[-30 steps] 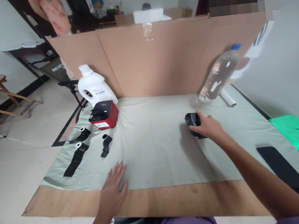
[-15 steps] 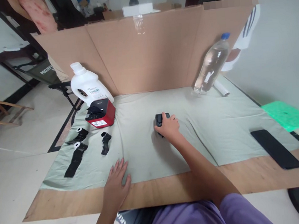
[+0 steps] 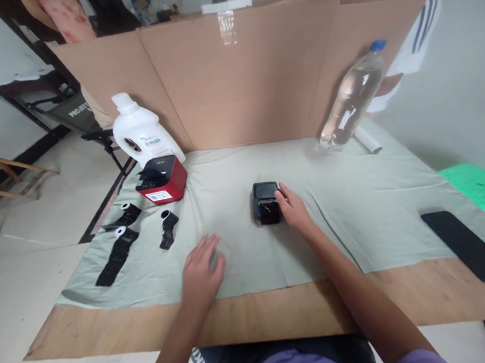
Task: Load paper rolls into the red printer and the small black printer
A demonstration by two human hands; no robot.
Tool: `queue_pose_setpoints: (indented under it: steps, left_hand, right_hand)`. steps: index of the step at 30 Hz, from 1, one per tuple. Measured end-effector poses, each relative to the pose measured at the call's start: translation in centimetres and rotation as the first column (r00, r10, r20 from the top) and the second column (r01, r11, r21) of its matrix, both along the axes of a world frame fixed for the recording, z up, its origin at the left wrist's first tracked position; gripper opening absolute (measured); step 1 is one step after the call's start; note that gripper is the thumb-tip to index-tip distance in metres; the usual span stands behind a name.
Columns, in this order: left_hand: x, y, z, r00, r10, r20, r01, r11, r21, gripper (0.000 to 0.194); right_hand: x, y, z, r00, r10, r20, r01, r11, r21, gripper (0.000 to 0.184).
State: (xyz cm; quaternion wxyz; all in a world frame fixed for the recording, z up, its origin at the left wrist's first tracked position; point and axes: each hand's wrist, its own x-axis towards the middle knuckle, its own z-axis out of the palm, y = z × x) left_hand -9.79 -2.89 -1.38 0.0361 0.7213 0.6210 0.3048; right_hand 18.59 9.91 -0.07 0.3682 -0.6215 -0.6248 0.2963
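Note:
A small black portable printer point(image 3: 266, 203) stands on the pale green cloth near the middle, with a glossy black strip at its front. My right hand point(image 3: 292, 206) is closed at its right edge, thumb near the top and fingers along the side, partly hidden. To the left of the printer, my left hand point(image 3: 203, 269) is open over the cloth, slightly blurred, holding nothing. Nearest to it lies a short black roll point(image 3: 168, 228) with a loose tail. Two more black rolls with white cores, a longer one point(image 3: 118, 255) and another point(image 3: 125, 216), lie farther left.
A red and black box-shaped machine point(image 3: 163, 179) stands before a white jug point(image 3: 144, 131). A clear bottle point(image 3: 353, 100) leans on the cardboard screen point(image 3: 241, 83), near a white tube point(image 3: 368, 140). A black phone-like slab point(image 3: 470, 245) and green sheet point(image 3: 481, 185) are right. People stand behind the screen.
My right hand has slid from over the printer to its right edge, uncovering its top. My left hand has moved forward and right from near the table's front edge.

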Motion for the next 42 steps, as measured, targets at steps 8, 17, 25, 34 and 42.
queue_pose_setpoints:
  steps: [8,17,25,34,42]
  left_hand:
    - [8.0,14.5,0.4,0.937,-0.348,0.019,0.343,0.909,-0.236,0.062]
    - [8.7,12.8,-1.0,0.936,-0.293,-0.195,0.245,0.940,-0.236,0.057]
    - [9.0,12.7,-1.4,0.948,-0.211,-0.239,0.176,0.971,-0.159,0.047]
    - [9.0,13.3,-0.8,0.918,-0.204,-0.340,0.124,0.962,-0.243,0.051]
    - [8.7,14.0,0.2,0.875,-0.263,-0.405,0.150,0.945,-0.290,0.056]
  right_hand:
    - [1.2,0.7,-2.8,0.987,0.094,-0.127,-0.073,0.984,0.164,0.060]
    - [1.2,0.2,-3.1,0.993,0.084,-0.085,-0.065,0.976,0.208,0.061]
    - [0.9,-0.6,-3.0,0.997,0.077,0.030,-0.081,0.980,0.184,0.062]
    - [0.7,-0.7,-3.0,0.997,0.067,0.023,-0.070,0.983,0.168,0.061]
    - [0.2,-0.8,-2.9,0.998,0.040,0.052,-0.049,0.982,0.182,0.064]
